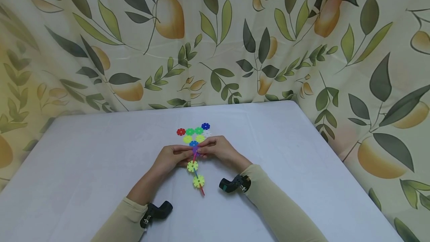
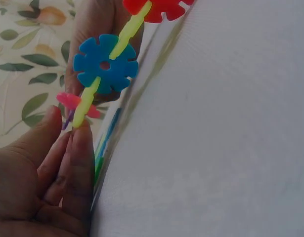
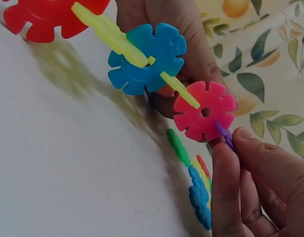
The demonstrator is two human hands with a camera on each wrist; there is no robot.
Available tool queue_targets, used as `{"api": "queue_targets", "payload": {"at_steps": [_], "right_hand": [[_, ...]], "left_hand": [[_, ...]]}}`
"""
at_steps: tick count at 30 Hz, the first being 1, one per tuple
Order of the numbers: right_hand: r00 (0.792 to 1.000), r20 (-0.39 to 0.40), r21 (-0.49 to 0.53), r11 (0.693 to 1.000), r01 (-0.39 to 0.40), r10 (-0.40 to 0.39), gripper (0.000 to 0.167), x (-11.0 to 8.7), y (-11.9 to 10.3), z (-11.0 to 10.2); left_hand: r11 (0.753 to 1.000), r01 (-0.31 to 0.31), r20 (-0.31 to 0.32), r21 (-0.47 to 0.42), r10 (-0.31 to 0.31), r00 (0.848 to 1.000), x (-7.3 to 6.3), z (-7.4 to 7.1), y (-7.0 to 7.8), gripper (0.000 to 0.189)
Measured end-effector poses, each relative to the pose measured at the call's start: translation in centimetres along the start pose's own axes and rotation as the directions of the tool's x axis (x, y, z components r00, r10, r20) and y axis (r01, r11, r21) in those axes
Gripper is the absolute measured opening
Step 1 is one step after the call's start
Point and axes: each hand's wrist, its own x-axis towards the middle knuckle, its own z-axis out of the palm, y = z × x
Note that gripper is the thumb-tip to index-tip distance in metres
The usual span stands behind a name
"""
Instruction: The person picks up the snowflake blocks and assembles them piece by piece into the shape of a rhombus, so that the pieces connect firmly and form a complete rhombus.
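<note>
and here's the right hand [image 1: 221, 150], thumb and forefinger pinching a purple notched disc [image 3: 226, 138], its edge meeting the pink disc [image 3: 189, 118]! the left hand [image 1: 172, 157] pinches that pink disc close beside. from the fingertips the chain trails back toward the person: nearer yellow disc [image 1: 189, 167], blue disc [image 3: 129, 81], farther yellow disc [image 1: 196, 183], red disc [image 3: 45, 27]. just beyond the fingers, loose discs [image 1: 181, 132] in red, green, yellow and blue lie on the white cloth [image 1: 107, 160].
</note>
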Motion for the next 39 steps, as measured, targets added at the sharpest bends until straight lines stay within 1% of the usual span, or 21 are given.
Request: {"api": "queue_targets", "payload": {"at_steps": [4,9,13,17,20,23,30,36,39], "right_hand": [[1.000,-0.001,-0.007,1.000,0.002,-0.002,0.020,0.1,0.1,0.3],[1.000,-0.003,-0.009,1.000,0.004,-0.004,0.021,0.2,0.3,0.5],[0.999,-0.023,-0.087,0.996,0.030,-0.033,0.022,0.2,0.3,0.2],[0.993,-0.093,-0.200,0.979,0.046,-0.066,0.025,0.3,0.0,-0.5],[0.986,-0.147,-0.243,0.969,0.040,-0.078,0.026,0.2,-0.2,-1.1],[0.981,-0.175,-0.281,0.959,0.034,-0.086,0.025,0.2,-0.2,-1.4],[0.981,-0.161,-0.369,0.929,0.039,-0.105,0.023,0.2,0.2,-1.3],[0.981,-0.145,-0.441,0.896,0.052,-0.129,0.031,0.3,0.2,-1.0],[0.980,-0.136,-0.449,0.891,0.072,-0.148,0.032,0.4,0.2,-0.7]], "left_hand": [[1.000,-0.001,-0.001,0.021,0.001,1.000,-0.1,0.1,0.1,0.029],[1.000,0.005,-0.014,0.027,-0.005,1.000,-0.1,0.2,0.1,0.025],[1.000,0.010,-0.017,0.023,-0.010,1.000,-0.1,0.2,0.1,0.024],[1.000,0.017,-0.021,0.019,-0.017,1.000,-0.1,0.3,0.1,0.024],[0.999,0.024,-0.028,0.026,-0.024,0.999,-0.1,0.3,0.1,0.024],[0.999,0.033,-0.032,0.027,-0.032,0.999,-0.1,0.3,0.2,0.025],[0.999,0.038,-0.023,0.005,-0.037,0.999,0.0,0.2,0.2,0.026],[0.999,0.036,-0.018,-0.012,-0.036,0.999,-0.1,0.1,0.3,0.028],[0.999,0.037,-0.019,-0.018,-0.037,0.999,-0.3,0.0,0.5,0.028]]}}
